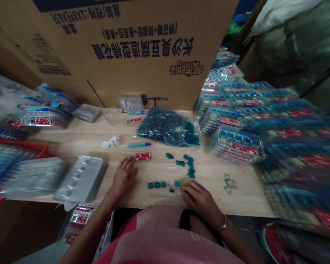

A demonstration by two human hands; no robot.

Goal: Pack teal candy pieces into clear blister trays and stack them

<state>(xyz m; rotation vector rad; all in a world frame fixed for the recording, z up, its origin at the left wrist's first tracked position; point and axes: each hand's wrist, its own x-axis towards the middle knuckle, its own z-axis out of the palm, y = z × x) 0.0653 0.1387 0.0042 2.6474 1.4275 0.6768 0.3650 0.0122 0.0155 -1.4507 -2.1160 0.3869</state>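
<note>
My left hand [125, 176] lies on the wooden table with its fingers stretched out, at the lower left edge of a clear plastic tray. In that tray are a blue pen [139, 145] and a red patterned strip [143, 156]. My right hand [199, 198] rests at the front of the table, fingers bent together. Its fingertips are beside a small teal square piece [177, 183]; what they hold, if anything, is hidden. Similar teal squares [157, 185] form a short row to the left. Loose teal pieces [189, 160] lie in small clumps beyond my right hand.
A clear bag of teal pieces [165, 126] lies at the back before a large cardboard box [143, 80]. Filled clear packs [236, 146] are stacked on the right. Empty clear trays [81, 178] and a red basket [44, 151] stand left, near crumpled white paper [110, 142].
</note>
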